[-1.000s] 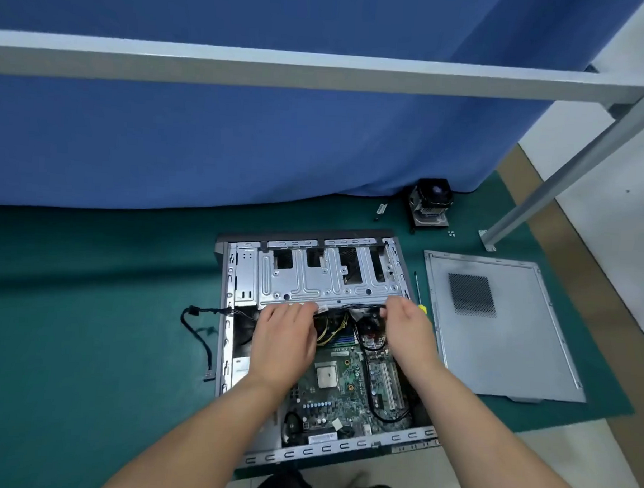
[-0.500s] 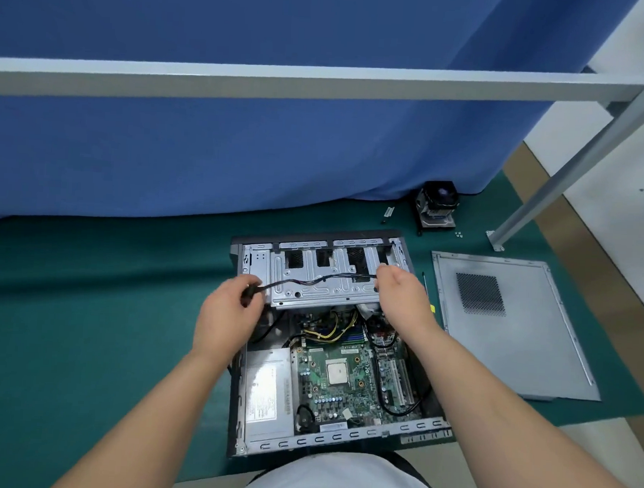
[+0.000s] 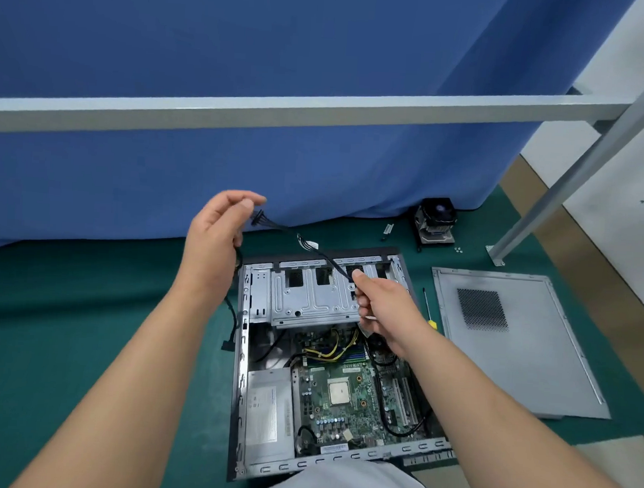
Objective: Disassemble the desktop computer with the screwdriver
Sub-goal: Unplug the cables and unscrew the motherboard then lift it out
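Observation:
The open desktop computer case [image 3: 246, 351] lies flat on the green mat, with its motherboard [image 3: 346, 394], grey power supply [image 3: 266, 416] and metal drive cage [image 3: 310, 295] showing. A black cable [image 3: 312, 249] with connectors stretches in the air above the case. My left hand [image 3: 216, 242] is raised and pinches one end of it; more cable hangs from that hand down the case's left side. My right hand [image 3: 382, 306] grips the cable lower, over the drive cage. The yellow-handled screwdriver [image 3: 429, 311] lies on the mat just right of the case.
The grey side panel [image 3: 513, 347] lies to the right on the mat. A CPU cooler fan [image 3: 435, 220], a small part and loose screws sit at the back by the blue curtain. A grey metal frame bar [image 3: 320, 109] crosses overhead, with a leg at the right.
Both hands have lifted from the drive cage, pulling the black cable up and out of the case. My left hand has risen high to the left; the view has tilted down and shifted.

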`<action>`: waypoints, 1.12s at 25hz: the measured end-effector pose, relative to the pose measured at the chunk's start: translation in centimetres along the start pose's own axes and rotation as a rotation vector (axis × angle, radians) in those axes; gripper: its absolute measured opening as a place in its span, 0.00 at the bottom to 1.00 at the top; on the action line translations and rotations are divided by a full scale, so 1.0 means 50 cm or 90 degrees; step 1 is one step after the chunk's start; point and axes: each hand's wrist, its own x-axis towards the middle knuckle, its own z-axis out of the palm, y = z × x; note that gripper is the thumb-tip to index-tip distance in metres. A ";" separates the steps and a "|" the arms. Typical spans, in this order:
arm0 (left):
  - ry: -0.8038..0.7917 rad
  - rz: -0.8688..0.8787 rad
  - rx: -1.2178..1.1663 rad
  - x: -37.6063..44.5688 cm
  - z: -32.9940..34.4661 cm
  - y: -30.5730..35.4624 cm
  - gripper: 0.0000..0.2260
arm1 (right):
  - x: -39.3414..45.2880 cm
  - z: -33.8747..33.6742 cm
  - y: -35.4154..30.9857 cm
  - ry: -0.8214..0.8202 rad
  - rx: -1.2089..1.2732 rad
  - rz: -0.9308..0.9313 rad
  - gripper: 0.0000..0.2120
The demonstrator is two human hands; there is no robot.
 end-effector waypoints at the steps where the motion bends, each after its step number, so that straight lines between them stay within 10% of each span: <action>1: 0.009 0.012 -0.033 0.007 0.012 0.014 0.07 | -0.001 0.007 -0.003 -0.011 0.039 0.002 0.15; 13: 0.120 -0.135 -0.423 0.043 0.108 0.015 0.13 | 0.001 0.019 0.017 -0.115 0.063 0.018 0.14; 18: 0.147 -0.211 -0.419 0.021 0.098 -0.065 0.10 | 0.004 -0.008 0.009 0.000 0.204 0.037 0.08; 28: -0.251 -0.476 -0.274 -0.080 0.086 -0.195 0.21 | 0.007 -0.041 -0.007 0.142 0.051 -0.120 0.10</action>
